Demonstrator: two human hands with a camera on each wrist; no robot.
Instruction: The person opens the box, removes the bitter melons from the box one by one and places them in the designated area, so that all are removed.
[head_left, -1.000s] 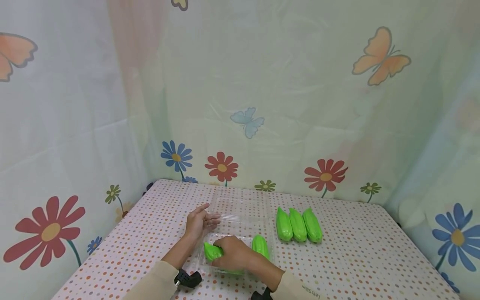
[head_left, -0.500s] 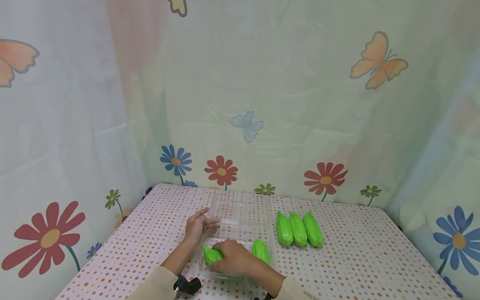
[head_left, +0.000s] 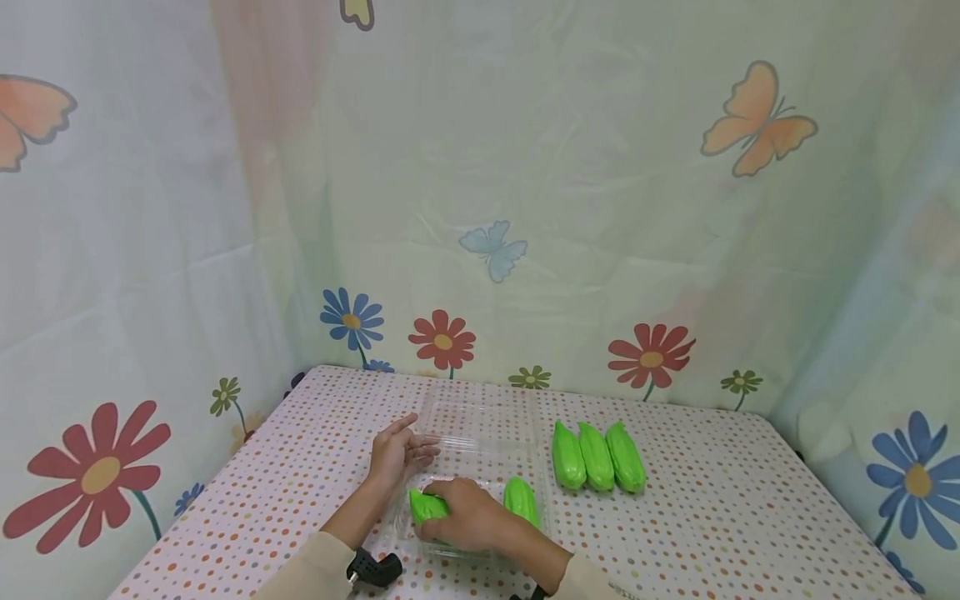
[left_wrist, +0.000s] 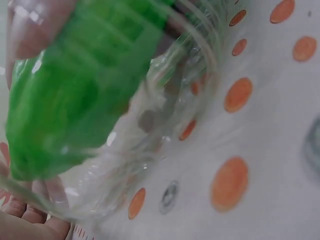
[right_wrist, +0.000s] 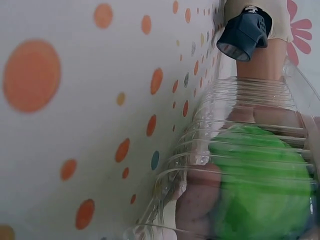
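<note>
A clear plastic box (head_left: 495,457) with a hinged lid stands on the table, its lid (head_left: 480,412) laid back away from me. Inside the base, my right hand (head_left: 468,517) grips a bright green ribbed gourd (head_left: 426,505) near its left wall. Through the plastic, that gourd (left_wrist: 70,100) shows large in the left wrist view, and its rounded end (right_wrist: 262,185) in the right wrist view. Another green gourd (head_left: 521,500) lies at the right side of the base. My left hand (head_left: 396,454) is at the box's left edge, fingers loosely extended, holding nothing.
Three more green gourds (head_left: 597,458) lie side by side right of the box. The table (head_left: 712,500) has a polka-dot cover. A flowered curtain (head_left: 570,208) stands behind and at both sides.
Over the last second the camera view has shifted slightly. My right hand keeps its grip on the gourd in the box, with only a slight adjustment. My left hand has barely moved.
</note>
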